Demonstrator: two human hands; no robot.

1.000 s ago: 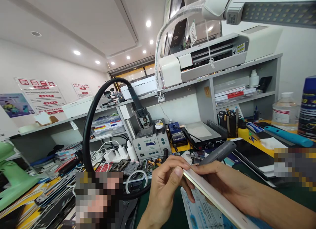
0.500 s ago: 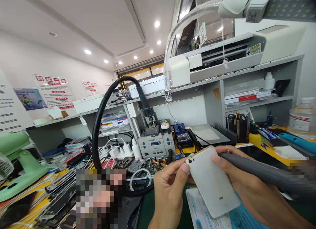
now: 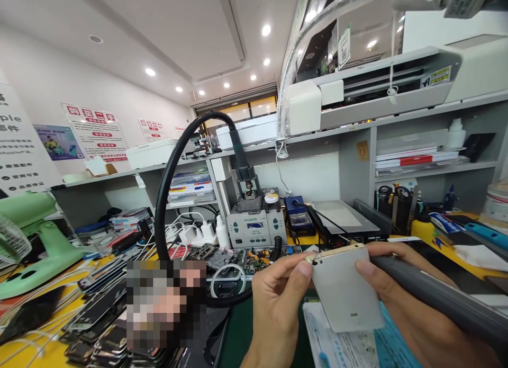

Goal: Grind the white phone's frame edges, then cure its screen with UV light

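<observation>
A white smartphone (image 3: 346, 296), back side up with a small logo near its lower end, is held between both hands. My left hand (image 3: 278, 304) pinches its upper left corner beside the camera, thumb on the back. My right hand (image 3: 416, 304) grips its upper right side, thumb pressed on the back and fingers behind. A thick grey tool handle (image 3: 440, 286) also lies across my right hand; its working end is hidden, so its kind is unclear. Below the phone, a printed blue and white sheet (image 3: 337, 336) lies on the green mat (image 3: 240, 336).
A hot air station (image 3: 256, 227) with a looping black hose (image 3: 162, 198) stands behind the hands. Phone parts (image 3: 95, 315) pile up at left near a green fan (image 3: 43, 251). Bottles and tools crowd the right. Part of the left foreground is pixelated.
The view has shifted, so the background sits further right. The phone has tipped, showing more of its golden top edge and a shorter back. Both hands keep their hold.
</observation>
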